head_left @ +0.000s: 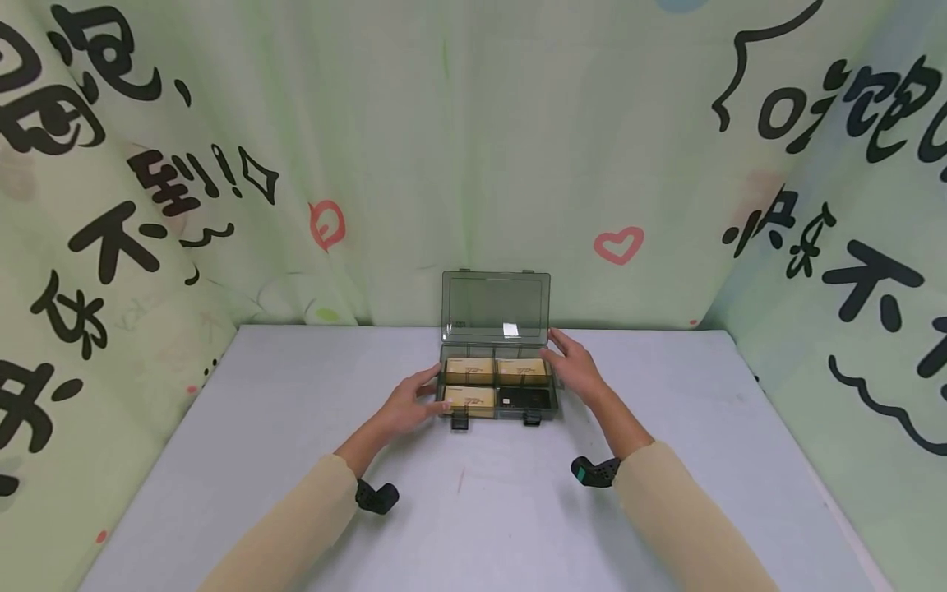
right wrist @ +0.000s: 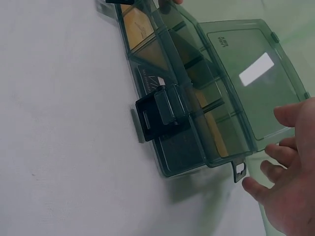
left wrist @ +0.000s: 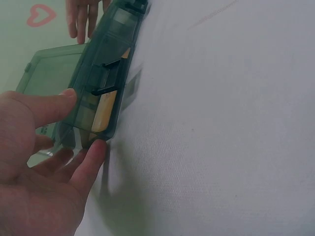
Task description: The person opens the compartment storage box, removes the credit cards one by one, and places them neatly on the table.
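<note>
Centre of the head view, a smoky translucent compartment box (head_left: pixel 497 385) is sitting on the pale grey table (head_left: pixel 296 411), lid (head_left: pixel 496 306) standing upright against the green printed backdrop (head_left: pixel 473 123). Inside, three tan card-like packs are filling the two rear compartments and the front-left one (head_left: pixel 470 400), while the front-right compartment is showing something dark (head_left: pixel 527 400). Two black latches (head_left: pixel 459 423) are hanging off the front edge.

The left hand (head_left: pixel 409 405) is coming in from the lower left, touching the box's left end. In the left wrist view, its thumb (left wrist: pixel 47 105) and fingers (left wrist: pixel 91 157) are lying fairly straight, pressing against the box's end wall rather than wrapping round it.

The right hand (head_left: pixel 573 366) is sitting at the right rear corner of the box, just beside the lid's hinge. In the right wrist view, at the lower right, the fingers (right wrist: pixel 275 157) are spread and relaxed, close to the corner; whether they are actually touching it, I cannot tell. They are holding nothing.

Beige sleeves are covering both forearms, each with a small black device at the wrist.
</note>
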Action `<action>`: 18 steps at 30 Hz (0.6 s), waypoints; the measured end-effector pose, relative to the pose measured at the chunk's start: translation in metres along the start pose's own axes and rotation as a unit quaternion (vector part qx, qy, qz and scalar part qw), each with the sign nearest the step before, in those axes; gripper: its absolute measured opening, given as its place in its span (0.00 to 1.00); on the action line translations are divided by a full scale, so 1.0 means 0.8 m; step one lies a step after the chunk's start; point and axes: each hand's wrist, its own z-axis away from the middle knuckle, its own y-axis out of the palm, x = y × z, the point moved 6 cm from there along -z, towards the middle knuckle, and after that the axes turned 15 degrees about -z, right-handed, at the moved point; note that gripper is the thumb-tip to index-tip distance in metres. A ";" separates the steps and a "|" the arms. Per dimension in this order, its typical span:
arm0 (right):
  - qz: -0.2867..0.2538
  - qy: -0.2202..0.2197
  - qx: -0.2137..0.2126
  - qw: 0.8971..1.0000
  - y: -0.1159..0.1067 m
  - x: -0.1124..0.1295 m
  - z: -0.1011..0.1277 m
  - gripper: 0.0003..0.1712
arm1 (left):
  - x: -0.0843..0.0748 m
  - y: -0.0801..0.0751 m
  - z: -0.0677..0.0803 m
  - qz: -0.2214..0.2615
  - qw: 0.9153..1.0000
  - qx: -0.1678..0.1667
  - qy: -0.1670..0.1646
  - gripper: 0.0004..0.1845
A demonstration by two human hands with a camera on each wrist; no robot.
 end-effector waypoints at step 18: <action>0.012 0.003 -0.005 1.000 -0.006 -0.017 0.011 0.36 | -0.003 -0.001 -0.001 0.041 0.999 -0.003 0.012 0.43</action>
